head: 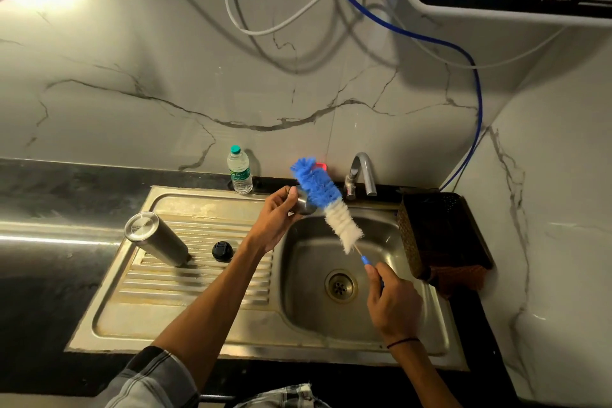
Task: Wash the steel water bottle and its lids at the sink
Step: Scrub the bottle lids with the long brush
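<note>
Holding steel lid (303, 204) in left hand (276, 215), brush (326, 202) beside

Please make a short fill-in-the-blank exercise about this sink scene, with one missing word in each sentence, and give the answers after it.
1. The right hand holds the bottle brush by its ____.
2. The steel water bottle stands upside down on the ____ beside the basin.
3. The black lid lies between the steel bottle and the person's ____ forearm.
4. The left hand holds a ____ lid against the bristles.

Answers: handle; drainboard; left; steel
</note>
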